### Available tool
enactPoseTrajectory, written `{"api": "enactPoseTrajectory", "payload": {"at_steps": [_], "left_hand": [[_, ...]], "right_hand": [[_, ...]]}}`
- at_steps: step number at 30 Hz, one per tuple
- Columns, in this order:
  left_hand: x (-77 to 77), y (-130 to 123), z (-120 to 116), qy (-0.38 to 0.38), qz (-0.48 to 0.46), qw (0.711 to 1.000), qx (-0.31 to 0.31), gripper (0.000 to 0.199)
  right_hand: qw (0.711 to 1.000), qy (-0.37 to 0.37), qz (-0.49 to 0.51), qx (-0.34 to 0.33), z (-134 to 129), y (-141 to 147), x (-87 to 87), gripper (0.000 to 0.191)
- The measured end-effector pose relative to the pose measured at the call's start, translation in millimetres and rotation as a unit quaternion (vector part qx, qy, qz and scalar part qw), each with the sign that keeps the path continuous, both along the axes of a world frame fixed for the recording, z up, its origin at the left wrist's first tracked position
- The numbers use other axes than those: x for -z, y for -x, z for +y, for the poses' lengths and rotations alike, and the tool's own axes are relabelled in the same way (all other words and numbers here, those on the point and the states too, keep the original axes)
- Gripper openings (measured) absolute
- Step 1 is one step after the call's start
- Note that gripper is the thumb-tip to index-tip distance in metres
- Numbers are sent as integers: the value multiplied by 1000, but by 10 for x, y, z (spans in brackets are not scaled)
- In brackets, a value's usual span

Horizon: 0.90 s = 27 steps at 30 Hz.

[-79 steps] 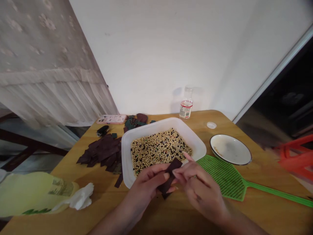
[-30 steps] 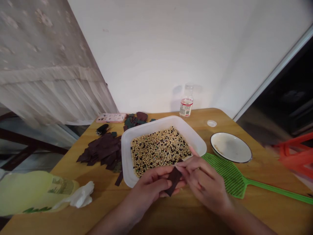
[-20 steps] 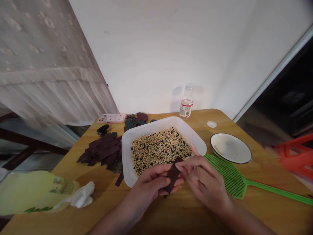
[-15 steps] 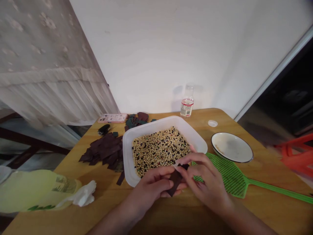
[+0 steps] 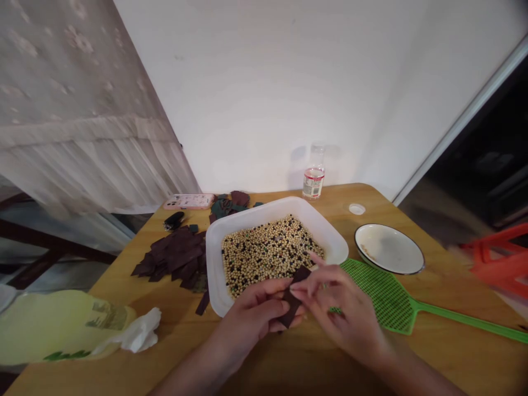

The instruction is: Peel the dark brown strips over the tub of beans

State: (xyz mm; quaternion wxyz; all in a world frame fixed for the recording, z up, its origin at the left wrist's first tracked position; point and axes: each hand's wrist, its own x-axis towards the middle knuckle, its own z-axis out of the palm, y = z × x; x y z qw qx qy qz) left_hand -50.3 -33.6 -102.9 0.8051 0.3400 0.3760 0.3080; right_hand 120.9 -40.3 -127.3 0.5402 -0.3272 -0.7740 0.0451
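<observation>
My left hand (image 5: 247, 308) and my right hand (image 5: 340, 313) are both closed on a narrow, dark brown strip of flat material (image 5: 292, 303). The fingers of my left hand curl around its lower part, while the fingertips of my right hand (image 5: 297, 289) pinch its upper end. I am grasping it between both hands, just over the near rim of a white rectangular plastic tub (image 5: 264, 209). One finger of my right hand (image 5: 317, 258) sticks out over the tub, toward a layer of pale round beans mixed with dark ones (image 5: 268, 250). To the right of the tub lie a green plastic fly swatter (image 5: 381, 294) and a white dish with a dark rim (image 5: 390, 248). To its left, a heap of dark brown cut pieces (image 5: 173, 256) lies on the wooden table (image 5: 119, 291). A phone in a pink case (image 5: 188, 201) lies at the far left of the tub, and a clear plastic bottle with a red-and-white label (image 5: 313, 181) stands beyond it. A pale yellow plastic bag (image 5: 61, 330) and a crumpled white tissue (image 5: 138, 330) sit at the near left.
</observation>
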Motion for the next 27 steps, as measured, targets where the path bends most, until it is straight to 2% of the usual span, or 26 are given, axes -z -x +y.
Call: {"api": "enactPoseTrajectory", "payload": {"at_steps": [2, 6, 11, 15, 19, 23, 27], "left_hand": [[16, 7, 4, 5, -6, 1000, -10, 22], [24, 10, -2, 10, -33, 999, 4, 21], [6, 1, -9, 2, -45, 999, 17, 22], [3, 8, -12, -1, -27, 999, 27, 22], [29, 27, -8, -6, -34, 999, 11, 23], [40, 34, 9, -1, -29, 1000, 2, 22], [42, 32, 21, 1, -28, 1000, -1, 26]], "right_hand": [[1000, -2, -13, -16, -23, 20, 29, 22], [1000, -16, 13, 9, -38, 21, 22, 28], [1000, -15, -4, -24, -24, 2, 15, 31], [1000, -17, 9, 2, -19, 3, 3, 32], [1000, -8, -9, -17, -29, 19, 8, 33], [1000, -9, 9, 5, -30, 16, 24, 30], [1000, -12, -4, -18, -33, 16, 21, 29]]}}
